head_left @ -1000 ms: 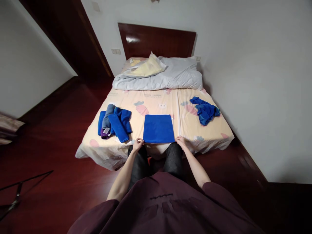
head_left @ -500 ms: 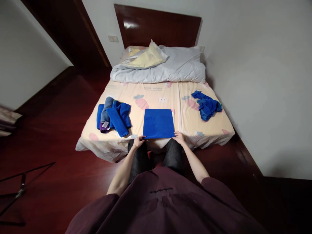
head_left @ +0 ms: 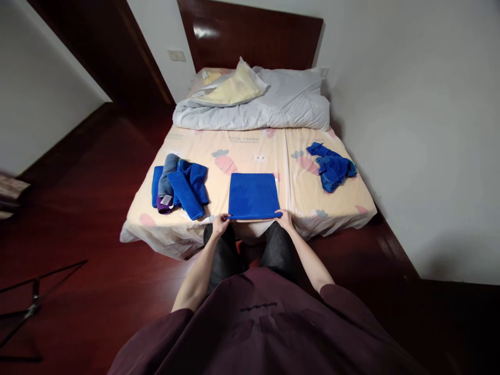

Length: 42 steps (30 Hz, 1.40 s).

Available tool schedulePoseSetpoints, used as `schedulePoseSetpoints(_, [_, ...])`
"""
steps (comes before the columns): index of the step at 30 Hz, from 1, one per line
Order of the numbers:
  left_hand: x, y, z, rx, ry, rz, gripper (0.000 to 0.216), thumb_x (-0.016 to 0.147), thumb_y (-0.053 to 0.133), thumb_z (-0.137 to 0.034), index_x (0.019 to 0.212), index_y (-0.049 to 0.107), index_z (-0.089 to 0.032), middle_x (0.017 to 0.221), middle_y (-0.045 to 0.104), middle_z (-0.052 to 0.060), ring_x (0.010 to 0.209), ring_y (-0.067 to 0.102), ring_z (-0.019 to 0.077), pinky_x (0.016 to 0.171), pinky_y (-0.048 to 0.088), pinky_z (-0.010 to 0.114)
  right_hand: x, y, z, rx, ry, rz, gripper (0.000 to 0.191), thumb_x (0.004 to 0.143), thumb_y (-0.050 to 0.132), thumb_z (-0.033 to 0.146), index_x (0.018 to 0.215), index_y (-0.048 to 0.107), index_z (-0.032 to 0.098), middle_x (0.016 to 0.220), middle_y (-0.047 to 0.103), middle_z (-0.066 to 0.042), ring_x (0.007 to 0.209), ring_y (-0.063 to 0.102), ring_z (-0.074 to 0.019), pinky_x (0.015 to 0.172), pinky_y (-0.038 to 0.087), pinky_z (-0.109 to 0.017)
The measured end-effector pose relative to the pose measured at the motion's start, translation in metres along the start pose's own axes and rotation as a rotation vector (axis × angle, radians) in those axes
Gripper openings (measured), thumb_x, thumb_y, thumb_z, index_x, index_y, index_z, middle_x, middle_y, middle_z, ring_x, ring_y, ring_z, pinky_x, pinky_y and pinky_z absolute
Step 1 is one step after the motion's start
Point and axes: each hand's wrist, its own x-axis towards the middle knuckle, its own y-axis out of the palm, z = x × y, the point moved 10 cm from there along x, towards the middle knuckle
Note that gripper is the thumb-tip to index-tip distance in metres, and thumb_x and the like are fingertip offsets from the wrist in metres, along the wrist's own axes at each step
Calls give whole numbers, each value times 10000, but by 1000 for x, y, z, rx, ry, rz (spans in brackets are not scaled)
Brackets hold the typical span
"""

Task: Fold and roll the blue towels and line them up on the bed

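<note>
The left hand [head_left: 221, 224] pinched the near left corner of a folded blue towel [head_left: 253, 194] in a narrow grip, and the right hand [head_left: 285, 219] held its near right corner likewise. The towel lay at the foot of the bed [head_left: 242, 155], between a pile of rolled towels [head_left: 186, 195] on the left and a crumpled blue cloth [head_left: 332, 171] on the right.

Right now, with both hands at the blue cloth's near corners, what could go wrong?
Two risks. The flat blue cloth lies at the near edge of the bed, so a backward tug might drag it off. The left hand and right hand hold only its near corners, so uneven movement could skew or crease it.
</note>
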Motion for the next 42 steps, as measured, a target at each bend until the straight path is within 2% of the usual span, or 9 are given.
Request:
schedulePoseSetpoints(4, [10, -6, -9, -36, 49, -43, 189, 753, 706, -308, 894, 749, -190, 1065, 708, 115, 1097, 657, 283, 1021, 527, 410, 10, 0, 6, -35, -6, -49, 270, 716, 631, 44, 865, 771, 221, 1065, 682, -59, 1031, 650, -219, 1053, 522, -367])
schedulePoseSetpoints(7, [17, -3, -15, -97, 86, -21, 192, 775, 707, -298, 936, 720, -195, 1209, 710, 115, 1236, 625, 273, 1093, 499, 404, 16, -6, 17, -45, -75, -126, 246, 722, 650, 54, 863, 778, 210, 1185, 665, -91, 1143, 631, -236, 1118, 488, -374])
schedulePoseSetpoints(9, [21, 3, -15, -142, 93, 6, 212, 811, 690, -317, 982, 695, -192, 1237, 720, 111, 1220, 645, 257, 1064, 523, 392, 19, -10, 25, -12, -139, -162, 242, 734, 651, 61, 883, 777, 204, 1262, 661, -100, 1206, 622, -236, 1162, 454, -371])
schedulePoseSetpoints(12, [27, 11, -12, -191, 78, 31, 248, 869, 648, -379, 1022, 659, -184, 1167, 745, 111, 1106, 697, 241, 978, 567, 376, 24, -4, 29, 78, -168, -106, 259, 778, 613, 79, 940, 766, 211, 1274, 700, -83, 1225, 634, -219, 1170, 445, -366])
schedulePoseSetpoints(17, [34, 18, -5, -214, 43, 35, 328, 872, 646, -446, 1069, 616, -185, 974, 757, 95, 943, 734, 236, 898, 582, 362, 33, 5, 7, 114, -29, -55, 227, 835, 643, 227, 1029, 758, 195, 1075, 771, -80, 1014, 695, -234, 995, 546, -353])
schedulePoseSetpoints(24, [40, 16, -1, -178, 29, 12, 334, 875, 635, -473, 1038, 632, -181, 973, 759, 111, 950, 727, 254, 883, 573, 363, 42, 6, -15, 79, 46, -98, 319, 822, 706, 368, 1054, 758, 155, 886, 752, -86, 796, 655, -215, 808, 557, -317])
schedulePoseSetpoints(29, [36, 11, -3, -128, 30, -20, 349, 877, 623, -503, 998, 644, -176, 948, 759, 103, 936, 724, 256, 862, 568, 361, 38, 6, -11, 76, 13, -84, 378, 834, 678, 515, 920, 725, 150, 775, 703, -55, 712, 621, -190, 696, 517, -278])
schedulePoseSetpoints(34, [24, 6, -4, -43, 21, -61, 297, 884, 601, -462, 944, 651, -176, 879, 749, 96, 853, 717, 254, 839, 559, 368, 27, 0, -6, 9, -1, -85, 492, 862, 607, 650, 649, 566, 209, 603, 565, 4, 607, 541, -161, 583, 435, -246])
schedulePoseSetpoints(42, [8, 1, -6, 91, -8, -106, 289, 924, 548, -412, 951, 695, -164, 990, 764, 142, 957, 716, 285, 924, 546, 405, 22, -3, -1, -181, 29, -91, 479, 905, 586, 614, 619, 517, 236, 600, 581, -2, 624, 569, -178, 593, 419, -241])
